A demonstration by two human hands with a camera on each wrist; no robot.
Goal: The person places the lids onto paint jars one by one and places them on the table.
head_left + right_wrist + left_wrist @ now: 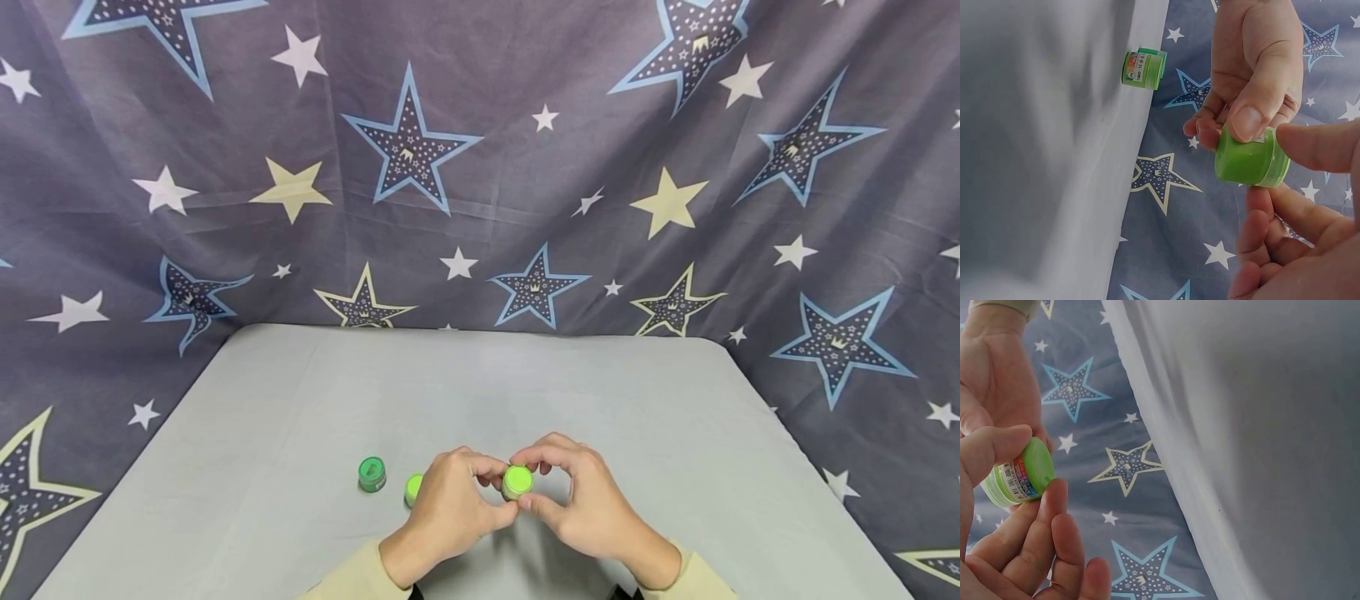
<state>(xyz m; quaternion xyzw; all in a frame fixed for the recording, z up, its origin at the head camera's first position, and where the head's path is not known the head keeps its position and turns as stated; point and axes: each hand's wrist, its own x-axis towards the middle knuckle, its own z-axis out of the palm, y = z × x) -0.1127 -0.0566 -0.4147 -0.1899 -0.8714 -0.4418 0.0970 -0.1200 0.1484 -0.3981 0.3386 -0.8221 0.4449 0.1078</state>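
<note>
A small round jar with a bright lime-green lid is held between both hands above the table, lid facing up in the head view. My left hand pinches it from the left with thumb and fingers. From the right, my right hand grips it near the lid, thumb on the near side and fingers on the far side. A printed label shows on the jar's side in the left wrist view. In the right wrist view the left thumb presses the green jar.
Left of the hands stand a dark green jar and another lime-lidded jar, the latter partly hidden by the left hand. They overlap in the right wrist view. A pale grey cloth covers the table; a star-patterned curtain hangs behind.
</note>
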